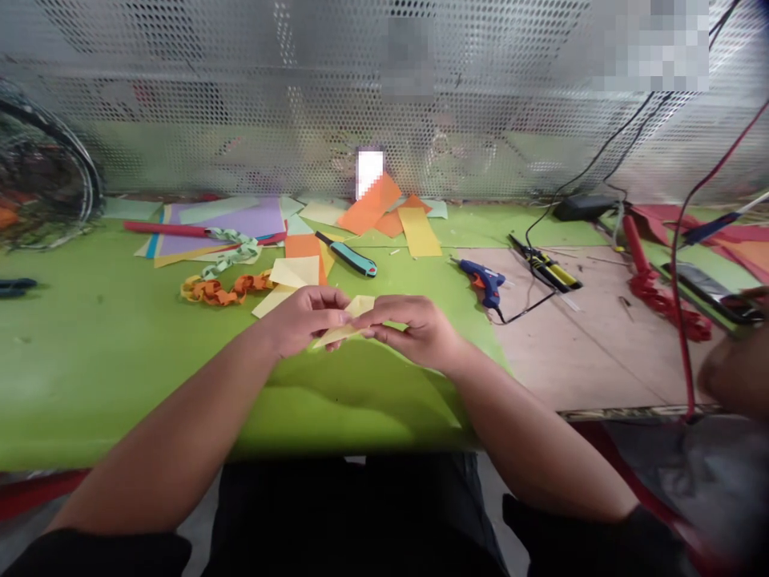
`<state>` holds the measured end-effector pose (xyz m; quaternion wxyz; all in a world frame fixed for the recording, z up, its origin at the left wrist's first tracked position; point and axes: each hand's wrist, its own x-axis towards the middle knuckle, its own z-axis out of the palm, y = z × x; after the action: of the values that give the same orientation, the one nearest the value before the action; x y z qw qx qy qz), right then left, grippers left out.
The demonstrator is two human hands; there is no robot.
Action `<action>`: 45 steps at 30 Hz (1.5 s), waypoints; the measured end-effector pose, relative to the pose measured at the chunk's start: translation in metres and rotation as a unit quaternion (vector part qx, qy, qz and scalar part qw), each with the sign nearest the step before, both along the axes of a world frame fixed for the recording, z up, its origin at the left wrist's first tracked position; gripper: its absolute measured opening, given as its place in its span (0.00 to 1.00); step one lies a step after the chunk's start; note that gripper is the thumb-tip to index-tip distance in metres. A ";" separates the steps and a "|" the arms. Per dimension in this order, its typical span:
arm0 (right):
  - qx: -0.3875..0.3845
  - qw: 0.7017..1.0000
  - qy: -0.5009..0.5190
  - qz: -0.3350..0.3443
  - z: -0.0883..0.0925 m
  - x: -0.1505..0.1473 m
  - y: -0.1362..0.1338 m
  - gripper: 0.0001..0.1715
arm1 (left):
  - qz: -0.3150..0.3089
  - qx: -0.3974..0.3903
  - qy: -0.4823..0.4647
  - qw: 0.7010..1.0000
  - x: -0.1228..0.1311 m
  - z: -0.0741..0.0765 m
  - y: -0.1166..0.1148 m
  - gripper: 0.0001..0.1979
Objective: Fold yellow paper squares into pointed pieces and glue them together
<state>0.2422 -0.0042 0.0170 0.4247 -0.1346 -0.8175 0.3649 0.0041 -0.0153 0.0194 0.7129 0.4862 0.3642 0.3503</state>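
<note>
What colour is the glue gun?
The glue gun is blue with orange, clearest in the head view.

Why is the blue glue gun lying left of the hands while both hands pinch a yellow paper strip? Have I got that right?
Not left: the blue glue gun lies to the right of the hands, as the head view shows. The rest stands: the left hand and right hand pinch the yellow paper strip.
</note>
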 end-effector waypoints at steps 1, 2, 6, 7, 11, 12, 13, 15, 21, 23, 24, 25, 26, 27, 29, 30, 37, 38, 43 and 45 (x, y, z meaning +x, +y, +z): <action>0.000 1.000 -0.002 -0.005 -0.001 0.000 0.001 0.11 | 0.016 0.014 0.001 1.000 0.000 -0.001 0.000 0.09; 0.001 1.000 -0.004 -0.007 -0.002 0.001 0.002 0.12 | 0.030 0.024 0.002 0.999 0.001 -0.002 0.000 0.09; -0.019 0.999 0.001 -0.041 -0.003 0.003 0.004 0.10 | 0.043 0.029 0.012 0.999 0.001 -0.006 0.000 0.10; -0.024 0.998 0.002 -0.051 -0.003 0.003 0.005 0.08 | 0.046 0.030 0.016 0.998 0.002 -0.007 0.000 0.10; -0.006 0.998 -0.021 -0.053 -0.005 0.004 0.009 0.05 | 0.085 0.042 0.033 0.995 0.007 -0.011 -0.002 0.13; 0.003 0.998 -0.028 -0.054 -0.005 0.004 0.010 0.06 | 0.104 0.044 0.039 0.993 0.008 -0.012 -0.003 0.13; 0.008 0.998 -0.033 -0.058 -0.006 0.004 0.011 0.06 | 0.123 0.045 0.043 0.991 0.010 -0.013 -0.004 0.14; -0.001 0.997 -0.029 -0.075 -0.006 0.003 0.012 0.06 | 0.161 0.044 0.041 0.985 0.015 -0.014 -0.006 0.15; -0.144 0.983 0.035 -0.107 -0.014 -0.005 0.011 0.13 | 0.247 0.054 0.019 0.967 0.031 -0.022 -0.012 0.17; -0.212 0.970 0.075 -0.097 -0.019 -0.009 0.012 0.18 | 0.263 0.055 0.015 0.963 0.036 -0.023 -0.013 0.16; -0.242 0.961 0.097 -0.090 -0.021 -0.011 0.012 0.21 | 0.268 0.054 0.014 0.962 0.038 -0.023 -0.014 0.16; -0.266 0.953 0.119 -0.082 -0.023 -0.012 0.012 0.24 | 0.273 0.053 0.012 0.961 0.039 -0.024 -0.014 0.16; -0.281 0.947 0.136 -0.075 -0.024 -0.013 0.013 0.26 | 0.275 0.051 0.011 0.960 0.040 -0.024 -0.014 0.16; -0.289 0.943 0.146 -0.068 -0.024 -0.014 0.013 0.26 | 0.274 0.048 0.010 0.960 0.040 -0.024 -0.014 0.16; -0.286 0.946 0.144 -0.057 -0.022 -0.013 0.013 0.23 | 0.257 0.034 0.006 0.966 0.039 -0.024 -0.013 0.15; -0.275 0.951 0.130 -0.052 -0.021 -0.011 0.013 0.21 | 0.243 0.023 0.004 0.970 0.038 -0.023 -0.012 0.15; -0.245 0.964 0.090 -0.049 -0.013 -0.002 0.013 0.14 | 0.247 0.064 0.030 0.966 0.037 -0.027 -0.013 0.13; -0.262 0.959 0.097 -0.055 -0.014 -0.002 0.013 0.15 | 0.254 0.083 0.050 0.962 0.038 -0.027 -0.014 0.12; -0.326 0.929 0.142 -0.103 -0.020 -0.010 0.015 0.20 | 0.268 0.105 0.070 0.955 0.045 -0.025 -0.019 0.10; -0.353 0.915 0.166 -0.103 -0.021 -0.012 0.016 0.24 | 0.270 0.094 0.061 0.956 0.046 -0.024 -0.019 0.10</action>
<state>0.2297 0.0123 -0.0039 0.5142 -0.2964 -0.5353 0.6010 0.0500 -0.0343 -0.0046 0.5192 0.4553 0.4898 0.5322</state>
